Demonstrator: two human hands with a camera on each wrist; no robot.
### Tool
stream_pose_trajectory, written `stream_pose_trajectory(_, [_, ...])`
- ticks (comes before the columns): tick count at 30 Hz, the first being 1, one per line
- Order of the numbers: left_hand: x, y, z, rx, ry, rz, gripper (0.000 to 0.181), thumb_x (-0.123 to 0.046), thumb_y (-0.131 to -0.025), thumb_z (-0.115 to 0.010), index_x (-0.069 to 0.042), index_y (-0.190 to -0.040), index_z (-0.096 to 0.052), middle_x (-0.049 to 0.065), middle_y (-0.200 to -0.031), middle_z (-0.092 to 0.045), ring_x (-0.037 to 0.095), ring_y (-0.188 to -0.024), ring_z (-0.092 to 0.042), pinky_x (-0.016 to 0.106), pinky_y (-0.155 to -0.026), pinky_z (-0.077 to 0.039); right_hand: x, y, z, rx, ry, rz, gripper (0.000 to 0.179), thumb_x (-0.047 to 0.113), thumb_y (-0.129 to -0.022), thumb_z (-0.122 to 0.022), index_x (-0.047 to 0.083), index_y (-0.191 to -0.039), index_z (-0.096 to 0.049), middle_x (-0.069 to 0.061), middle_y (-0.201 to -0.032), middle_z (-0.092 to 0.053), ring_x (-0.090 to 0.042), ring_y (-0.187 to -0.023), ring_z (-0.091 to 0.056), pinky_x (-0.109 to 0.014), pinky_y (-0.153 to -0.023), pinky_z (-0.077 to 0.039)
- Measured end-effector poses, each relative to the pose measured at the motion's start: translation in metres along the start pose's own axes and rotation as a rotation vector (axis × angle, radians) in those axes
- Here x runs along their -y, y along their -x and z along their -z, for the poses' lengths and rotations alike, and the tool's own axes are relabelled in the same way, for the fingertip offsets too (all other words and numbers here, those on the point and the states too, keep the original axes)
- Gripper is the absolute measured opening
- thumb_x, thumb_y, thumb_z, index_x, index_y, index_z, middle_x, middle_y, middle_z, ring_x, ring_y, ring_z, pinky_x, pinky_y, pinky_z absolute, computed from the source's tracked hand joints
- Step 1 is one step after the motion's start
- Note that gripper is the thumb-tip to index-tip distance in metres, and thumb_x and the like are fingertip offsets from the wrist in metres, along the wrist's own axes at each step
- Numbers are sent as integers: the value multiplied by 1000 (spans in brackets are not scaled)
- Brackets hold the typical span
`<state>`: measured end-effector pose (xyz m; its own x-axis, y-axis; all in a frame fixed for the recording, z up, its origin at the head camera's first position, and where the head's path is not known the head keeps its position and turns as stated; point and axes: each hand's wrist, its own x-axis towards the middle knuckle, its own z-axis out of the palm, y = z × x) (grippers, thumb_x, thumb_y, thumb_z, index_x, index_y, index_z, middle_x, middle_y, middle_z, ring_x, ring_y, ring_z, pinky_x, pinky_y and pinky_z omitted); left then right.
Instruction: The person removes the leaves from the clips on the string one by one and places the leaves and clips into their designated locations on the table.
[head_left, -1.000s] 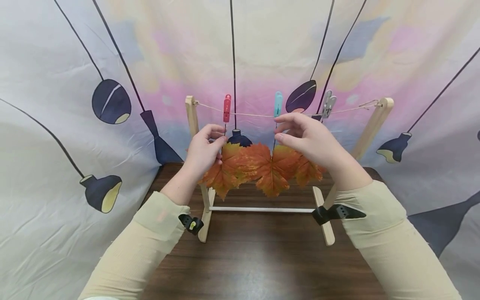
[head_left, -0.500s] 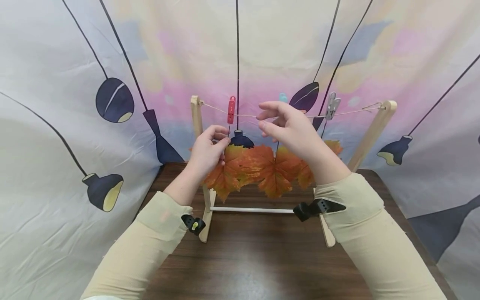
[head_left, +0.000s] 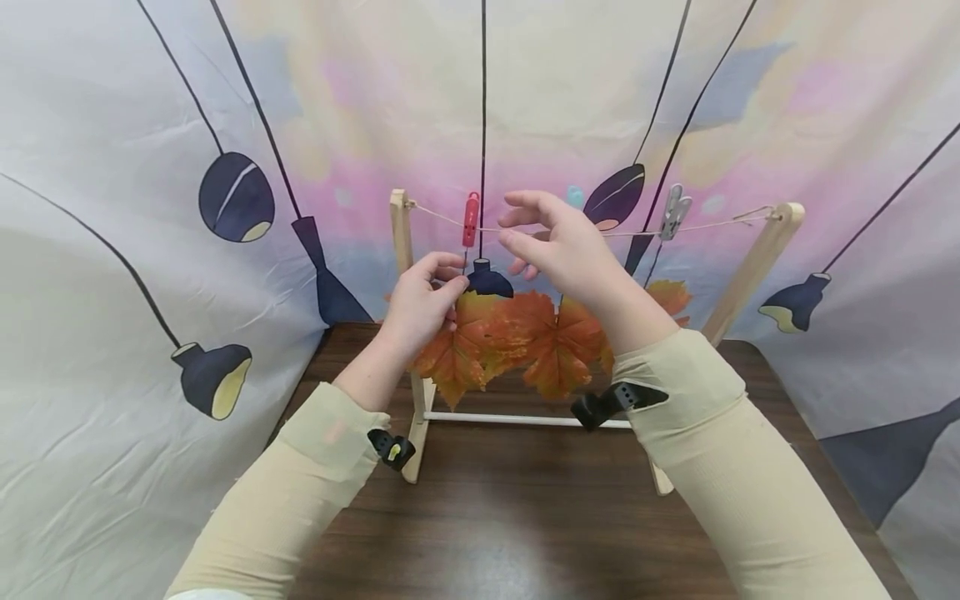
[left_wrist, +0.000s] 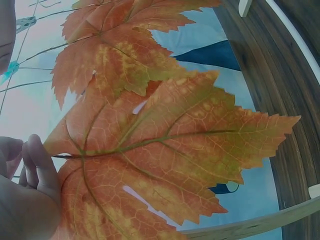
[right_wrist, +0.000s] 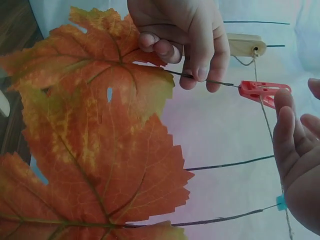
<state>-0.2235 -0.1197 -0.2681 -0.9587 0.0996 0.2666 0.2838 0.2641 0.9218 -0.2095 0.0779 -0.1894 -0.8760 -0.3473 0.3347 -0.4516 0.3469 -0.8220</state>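
Note:
In the head view my left hand (head_left: 423, 296) pinches the thin dark stem of an orange artificial maple leaf (left_wrist: 170, 145). A red clothespin (head_left: 471, 221) clips the top of that stem to a string line (right_wrist: 267, 122). My right hand (head_left: 566, 242) hovers just right of the red clothespin, fingers apart and loosely bent, holding nothing. In the right wrist view its fingertips (right_wrist: 284, 102) are right by the clothespin's handle end. A second leaf (head_left: 557, 346) hangs from a blue clothespin (head_left: 574, 197), mostly hidden behind the right hand.
The string runs between two wooden posts (head_left: 757, 271) of a stand on a brown table (head_left: 487, 508). Toward the right a grey clothespin (head_left: 673, 212) holds a third leaf (head_left: 670, 298). A white rod (head_left: 517, 420) joins the feet. Behind hangs a lamp-patterned cloth (head_left: 390, 100).
My right hand has moved left along the string, from the blue clothespin to beside the red one. The left hand keeps its pinch on the leaf stem.

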Motion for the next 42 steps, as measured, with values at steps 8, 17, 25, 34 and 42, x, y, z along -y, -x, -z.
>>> stream_pose_trajectory(8, [-1,1,0,1,12,-2,25,-16,-95,-57,-13,-120,-57,9,-103,-54,17,-53,-49,30,-50,-51,5,-12,-7,11,13,0,52,27,-93,-60,13,-139,-42,0,-130,-53,-17,-76,-66,-34,-64,-52])
stream_pose_trajectory(17, [0,1,-1,-4,20,-16,25,-15,-95,-56,-14,-120,-57,8,-103,-55,17,-54,-50,31,-50,-51,10,-21,-12,13,85,-40,49,32,-92,-60,18,-137,-45,6,-130,-52,-13,-74,-65,-30,-56,-47])
stream_pose_trajectory(25, [0,2,-1,-11,36,0,26,-16,-95,-56,-15,-121,-57,9,-104,-55,18,-55,-51,31,-52,-52,11,-31,-14,16,84,-85,52,36,-93,-58,17,-139,-44,6,-131,-53,-18,-70,-63,-29,-59,-46])
stream_pose_trajectory(34, [3,3,1,-15,35,-6,26,-16,-95,-57,-14,-121,-59,8,-104,-56,18,-55,-53,32,-51,-52,13,-40,-22,14,110,-83,47,31,-93,-58,15,-136,-48,1,-124,-58,-11,-76,-63,-28,-75,-49])
stream_pose_trajectory(42, [4,0,-2,-27,31,-26,24,-18,-96,-55,-11,-119,-61,10,-100,-58,16,-55,-53,31,-51,-53,11,-41,-21,5,140,-76,39,28,-95,-56,14,-130,-51,0,-116,-59,-16,-78,-62,-28,-72,-46])
